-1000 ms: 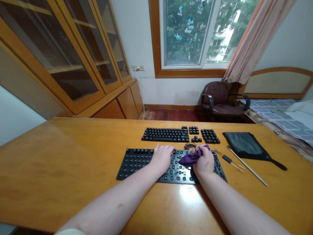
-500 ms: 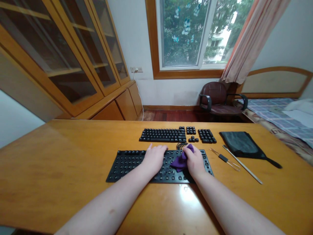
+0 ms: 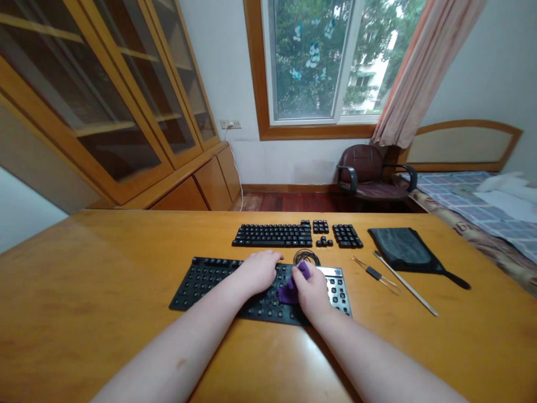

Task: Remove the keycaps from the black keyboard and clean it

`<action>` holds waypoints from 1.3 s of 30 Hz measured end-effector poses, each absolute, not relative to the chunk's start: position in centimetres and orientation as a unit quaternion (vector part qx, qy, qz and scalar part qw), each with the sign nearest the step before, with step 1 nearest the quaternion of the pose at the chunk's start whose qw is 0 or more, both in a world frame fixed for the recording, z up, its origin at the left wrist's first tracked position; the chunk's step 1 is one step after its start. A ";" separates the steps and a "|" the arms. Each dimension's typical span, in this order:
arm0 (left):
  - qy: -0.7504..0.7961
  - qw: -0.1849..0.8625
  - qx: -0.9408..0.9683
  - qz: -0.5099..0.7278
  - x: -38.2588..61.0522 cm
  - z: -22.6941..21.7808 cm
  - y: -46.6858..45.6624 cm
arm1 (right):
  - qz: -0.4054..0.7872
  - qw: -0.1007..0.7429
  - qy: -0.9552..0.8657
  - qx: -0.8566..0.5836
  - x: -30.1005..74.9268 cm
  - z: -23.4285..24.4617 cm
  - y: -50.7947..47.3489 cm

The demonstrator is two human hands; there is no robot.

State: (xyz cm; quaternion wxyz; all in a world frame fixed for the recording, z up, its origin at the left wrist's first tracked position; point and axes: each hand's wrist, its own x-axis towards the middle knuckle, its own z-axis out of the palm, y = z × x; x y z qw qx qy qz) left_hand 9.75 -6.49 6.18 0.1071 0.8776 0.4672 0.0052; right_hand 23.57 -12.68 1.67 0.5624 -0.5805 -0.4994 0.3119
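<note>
A black keyboard base [image 3: 201, 280] with its keycaps removed lies on the wooden desk [image 3: 84, 291] in front of me. My left hand [image 3: 259, 271] rests palm-down on the middle of the base, fingers together and lying flat. My right hand [image 3: 311, 290] is closed on a bunched purple cloth [image 3: 289, 290] and presses it onto the base just right of my left hand. The removed black keycaps [image 3: 272, 235] are laid out in rows beyond the base. A coil of thin black cable [image 3: 306, 257] sits at the base's far edge.
To the right on the desk lie a wire keycap puller [image 3: 375, 273], a long thin stick [image 3: 405, 282] and a black pouch [image 3: 403, 249]. Beyond the desk are wooden glass-door cabinets [image 3: 126, 95], a window, a dark armchair [image 3: 369, 173] and a bed [image 3: 482, 207].
My right hand has slid the purple cloth leftward across the keyboard base, toward my left hand. The camera view has shifted slightly right and up, so everything sits further left.
</note>
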 end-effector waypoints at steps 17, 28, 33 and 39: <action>0.317 0.084 0.945 0.017 15.5 2.9 -4.1 | 0.236 0.594 -0.630 -0.441 24.3 1.6 -13.9; 0.328 0.093 0.940 0.003 15.1 4.4 -4.5 | 0.311 0.646 -0.500 -0.487 24.7 1.6 -12.8; 0.356 0.079 0.931 0.012 14.9 5.7 -4.5 | 0.375 0.664 -0.369 -0.531 24.9 1.5 -11.7; 0.460 0.122 0.878 0.058 16.7 7.1 1.8 | 0.348 0.649 -0.396 -0.548 24.8 2.3 -12.0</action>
